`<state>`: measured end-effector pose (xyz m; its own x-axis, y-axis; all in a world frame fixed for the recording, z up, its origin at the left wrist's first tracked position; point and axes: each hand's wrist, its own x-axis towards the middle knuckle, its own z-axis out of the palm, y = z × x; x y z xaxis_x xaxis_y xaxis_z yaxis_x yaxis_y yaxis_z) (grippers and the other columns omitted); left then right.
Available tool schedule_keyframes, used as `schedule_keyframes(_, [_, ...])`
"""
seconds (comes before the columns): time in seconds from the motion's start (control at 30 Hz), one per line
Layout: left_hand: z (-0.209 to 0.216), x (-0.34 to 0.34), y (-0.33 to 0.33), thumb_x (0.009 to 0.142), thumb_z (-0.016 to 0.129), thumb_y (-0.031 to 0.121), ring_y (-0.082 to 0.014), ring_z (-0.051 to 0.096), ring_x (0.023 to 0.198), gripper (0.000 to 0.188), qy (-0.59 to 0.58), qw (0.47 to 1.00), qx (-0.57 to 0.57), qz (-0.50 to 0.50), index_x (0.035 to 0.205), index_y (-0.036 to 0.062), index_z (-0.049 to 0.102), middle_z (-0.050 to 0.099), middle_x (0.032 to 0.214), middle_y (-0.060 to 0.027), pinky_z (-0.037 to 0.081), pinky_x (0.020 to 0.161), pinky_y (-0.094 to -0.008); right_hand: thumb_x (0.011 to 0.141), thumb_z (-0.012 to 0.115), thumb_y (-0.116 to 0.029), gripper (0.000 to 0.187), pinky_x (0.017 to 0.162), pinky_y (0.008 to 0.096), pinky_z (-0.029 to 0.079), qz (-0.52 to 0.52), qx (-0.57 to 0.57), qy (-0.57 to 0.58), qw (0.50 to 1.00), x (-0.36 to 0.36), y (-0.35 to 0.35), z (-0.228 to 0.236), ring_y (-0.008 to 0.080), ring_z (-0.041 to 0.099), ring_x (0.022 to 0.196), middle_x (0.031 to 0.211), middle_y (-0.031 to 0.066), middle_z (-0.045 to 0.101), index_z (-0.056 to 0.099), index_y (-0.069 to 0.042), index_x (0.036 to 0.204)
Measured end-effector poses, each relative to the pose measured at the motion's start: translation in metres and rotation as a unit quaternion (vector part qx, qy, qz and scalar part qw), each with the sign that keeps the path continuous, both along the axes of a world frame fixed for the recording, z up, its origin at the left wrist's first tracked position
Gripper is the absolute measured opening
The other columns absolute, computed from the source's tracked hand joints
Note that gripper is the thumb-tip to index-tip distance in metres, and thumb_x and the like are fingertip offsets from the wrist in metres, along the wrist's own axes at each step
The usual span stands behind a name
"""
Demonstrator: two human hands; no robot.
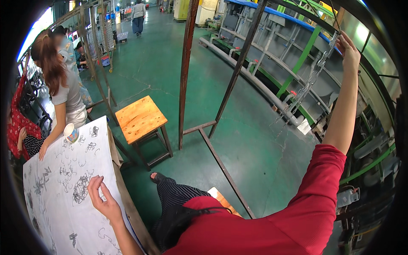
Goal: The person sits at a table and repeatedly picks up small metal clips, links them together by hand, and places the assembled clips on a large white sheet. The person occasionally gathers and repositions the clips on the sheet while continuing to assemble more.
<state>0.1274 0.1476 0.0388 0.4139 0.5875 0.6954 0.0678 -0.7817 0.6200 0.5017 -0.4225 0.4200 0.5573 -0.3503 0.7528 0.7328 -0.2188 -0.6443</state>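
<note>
My left hand (105,203) hovers at the edge of a white-covered table (100,229), fingers slightly bent and apart, holding nothing that I can see. Close by it on the cover lies a tangled pile of thin dark wire pieces (80,190), like small hooks. High on the right, my right hand (349,53) is raised to the metal frame's upper bar (312,15). Its fingers are closed at the top of a hanging strand of thin silvery wire pieces (312,80), which dangles toward the floor. Exactly how the fingertips grip it is too small to tell.
A paper cup (71,132) stands on the table, where a co-worker (70,91) leans a hand. Beyond the table's right edge is a wooden stool (141,118). Rusty frame posts (187,80) rise ahead, with a low crossbar (225,172). Grey tanks and pipes (263,55) line the right.
</note>
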Motion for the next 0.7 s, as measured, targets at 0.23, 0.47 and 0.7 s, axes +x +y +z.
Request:
schedule_keyframes(0.23, [0.000,0.005,-0.009,0.092,0.050,-0.002,-0.0279,0.056,0.104,0.015,0.004,1.000,0.003,-0.004,0.101,-0.0033,0.062,0.059,0.107,-0.0145,0.042,0.095,-0.0361,0.087,0.067,-0.004,0.023,0.072,0.0227,0.059,-0.017,0.006,-0.027,0.999,0.024,-0.027,0.035,0.0157,0.069,0.079,0.094,0.0112,0.070,0.067,0.003,0.109])
schedule_keyframes(0.47, [-0.003,0.015,-0.024,0.092,0.049,-0.002,-0.0281,0.056,0.104,0.015,0.008,1.000,-0.002,-0.009,0.100,-0.0037,0.062,0.059,0.106,-0.0147,0.042,0.094,-0.0364,0.086,0.069,-0.005,0.021,0.070,0.0226,0.059,-0.074,-0.011,-0.025,0.997,0.043,-0.026,0.044,0.0160,0.069,0.077,0.093,0.0106,0.070,0.069,0.002,0.106])
schedule_keyframes(0.7, [-0.012,-0.010,-0.006,0.089,0.051,-0.002,-0.0306,0.057,0.105,0.018,0.011,0.999,0.024,0.036,0.101,-0.0023,0.064,0.061,0.108,-0.0170,0.043,0.095,-0.0379,0.090,0.067,-0.027,0.046,0.084,0.0299,0.055,-0.170,-0.186,0.072,0.965,0.098,-0.037,0.063,0.0165,0.062,0.105,0.112,0.0085,0.066,0.057,-0.004,0.128])
